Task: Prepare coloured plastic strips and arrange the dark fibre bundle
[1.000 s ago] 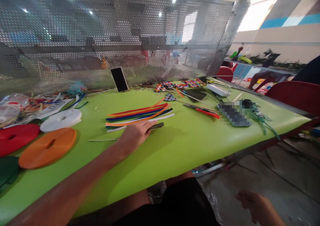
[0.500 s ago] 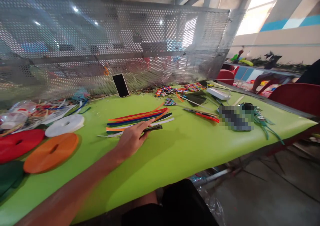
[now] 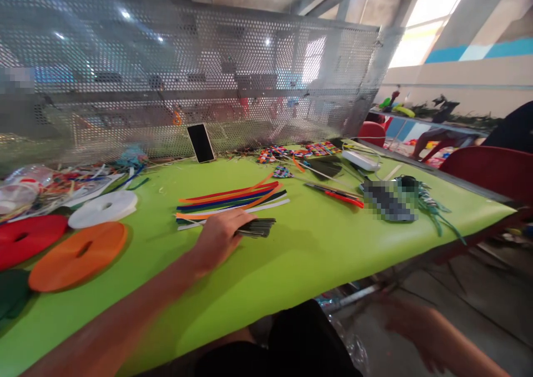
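Observation:
My left hand [image 3: 220, 231] is closed around a bundle of dark grey strips [image 3: 257, 227], whose ends stick out to the right of the fingers. Just behind it, a row of coloured strips [image 3: 227, 195] in red, orange, blue, green and white lies flat on the green tabletop [image 3: 300, 277]. My right hand [image 3: 416, 324] is low at the right, off the table and over the floor. Motion smears its fingers, so I cannot make out whether it holds anything.
White [image 3: 103, 209], red [image 3: 31, 242] and orange [image 3: 79, 256] strip rolls lie at the left. A phone [image 3: 200, 143] leans against the perforated metal screen [image 3: 233, 83]. Scissors with red handles [image 3: 343, 199] and woven colourful pieces [image 3: 320, 148] lie to the right and back.
My right hand has come into view at the lower right. The dark strips in my left hand have turned and fanned out, showing more of their width.

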Demonstrator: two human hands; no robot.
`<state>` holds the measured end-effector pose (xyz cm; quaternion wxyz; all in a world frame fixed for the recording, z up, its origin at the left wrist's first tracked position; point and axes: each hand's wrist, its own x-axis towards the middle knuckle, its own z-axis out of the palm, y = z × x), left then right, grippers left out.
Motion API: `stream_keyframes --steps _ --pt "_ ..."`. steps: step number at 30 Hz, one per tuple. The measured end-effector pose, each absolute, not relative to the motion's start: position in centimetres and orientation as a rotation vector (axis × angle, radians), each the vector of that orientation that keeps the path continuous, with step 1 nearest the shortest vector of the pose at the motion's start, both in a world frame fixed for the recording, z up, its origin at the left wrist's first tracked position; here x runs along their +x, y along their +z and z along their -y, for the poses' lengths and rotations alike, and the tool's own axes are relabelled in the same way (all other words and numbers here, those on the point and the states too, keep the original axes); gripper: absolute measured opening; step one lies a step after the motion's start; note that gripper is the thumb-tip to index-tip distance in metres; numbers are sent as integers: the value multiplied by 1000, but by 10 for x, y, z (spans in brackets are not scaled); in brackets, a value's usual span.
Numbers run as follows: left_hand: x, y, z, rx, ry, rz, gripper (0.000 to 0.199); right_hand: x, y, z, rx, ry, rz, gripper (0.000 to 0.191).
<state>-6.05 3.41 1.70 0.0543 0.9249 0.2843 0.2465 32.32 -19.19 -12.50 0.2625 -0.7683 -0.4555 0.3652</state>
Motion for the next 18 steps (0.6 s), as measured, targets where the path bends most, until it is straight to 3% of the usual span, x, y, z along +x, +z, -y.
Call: stream_keyframes --steps 5,8,14,18 --pt "-61 19 -34 2771 947 -758 35 298 3 144 -1673 850 1722 28" --pt "-60 22 -33 2736 1112 -710 28 263 44 97 -1411 742 1968 29" --pt "-60 30 -33 2571 1247 -875 16 189 57 -21 -972 880 2058 34" --pt "-72 48 -36 2571 1133 -958 12 153 51 -54 -819 1163 1952 17"
